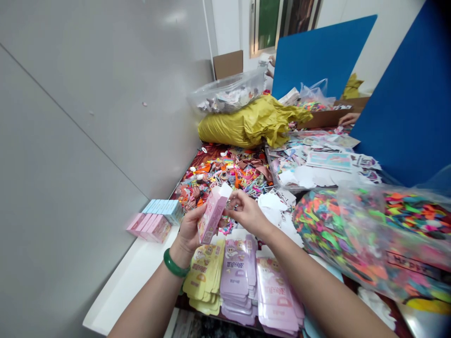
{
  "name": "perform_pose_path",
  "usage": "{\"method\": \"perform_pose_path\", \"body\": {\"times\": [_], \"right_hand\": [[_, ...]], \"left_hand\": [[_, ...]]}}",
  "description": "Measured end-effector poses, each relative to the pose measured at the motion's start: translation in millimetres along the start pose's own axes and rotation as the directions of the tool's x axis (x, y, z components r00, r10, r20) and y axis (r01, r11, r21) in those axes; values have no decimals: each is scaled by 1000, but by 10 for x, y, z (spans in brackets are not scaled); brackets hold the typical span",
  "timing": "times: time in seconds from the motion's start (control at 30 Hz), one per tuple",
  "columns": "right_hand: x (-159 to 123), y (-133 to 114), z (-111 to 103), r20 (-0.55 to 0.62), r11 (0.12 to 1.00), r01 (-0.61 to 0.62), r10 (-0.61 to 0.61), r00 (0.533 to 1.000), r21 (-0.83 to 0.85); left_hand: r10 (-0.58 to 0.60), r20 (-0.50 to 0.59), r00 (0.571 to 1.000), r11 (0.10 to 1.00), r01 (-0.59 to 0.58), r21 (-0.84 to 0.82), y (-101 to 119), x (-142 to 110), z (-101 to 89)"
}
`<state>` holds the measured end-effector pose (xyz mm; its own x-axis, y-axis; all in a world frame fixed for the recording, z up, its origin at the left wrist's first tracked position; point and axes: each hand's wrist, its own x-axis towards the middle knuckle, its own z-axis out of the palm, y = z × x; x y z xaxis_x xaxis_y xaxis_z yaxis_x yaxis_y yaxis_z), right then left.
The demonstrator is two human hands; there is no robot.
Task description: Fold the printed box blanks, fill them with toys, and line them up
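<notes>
A small pink carton (211,215), its white top flap raised, is gripped in my left hand (192,227), which has a green bangle at the wrist. My right hand (244,212) is beside the carton's open end, its fingers pinched together; whatever may be between them is hidden. Just below lie stacks of flat, unfolded cartons: yellow (203,277), purple (237,277) and pink (276,293). Beyond my hands spreads a pile of colourful hair ties and small trinkets (229,171).
Folded pink boxes (150,226) and blue boxes (172,210) stand in a white tray (123,277) by the grey wall. A clear bag of colourful pieces (331,234) lies right. Behind are a yellow sack (243,124), paper cutouts (327,169) and another person's hand (348,119).
</notes>
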<state>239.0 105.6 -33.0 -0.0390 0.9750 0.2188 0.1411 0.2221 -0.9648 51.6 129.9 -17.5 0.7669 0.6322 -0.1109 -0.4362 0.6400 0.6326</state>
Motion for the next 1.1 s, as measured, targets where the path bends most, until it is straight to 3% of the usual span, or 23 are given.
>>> {"method": "perform_pose_path", "body": {"times": [0.13,0.4,0.63,0.8,0.9,1.0,1.1], "right_hand": [[29,42,-32,73,981,-116,106,992,157],[9,16,-109,160,942,-284,257,953,176],[101,60,-86,-50,966,-221,230,972,133],[44,-218,-142,-149,987,-139,149,978,79],[-68,-441,-173,48,977,-155,149,988,147],[-176,-559,-196,270,948,-221,157,950,228],[-264,-546,-220,338,950,-264,196,920,167]], "left_hand": [[16,-21,1000,1000,-16,6,0,-6,-22],[70,-38,997,997,-70,20,-4,6,-10],[52,-15,999,998,-52,18,93,-33,101],[76,-52,996,994,-72,83,29,-122,110],[103,-77,992,988,-93,127,-86,-182,146],[69,-72,995,976,-52,213,-212,-242,250],[14,-96,995,950,17,313,-333,-300,366]]}}
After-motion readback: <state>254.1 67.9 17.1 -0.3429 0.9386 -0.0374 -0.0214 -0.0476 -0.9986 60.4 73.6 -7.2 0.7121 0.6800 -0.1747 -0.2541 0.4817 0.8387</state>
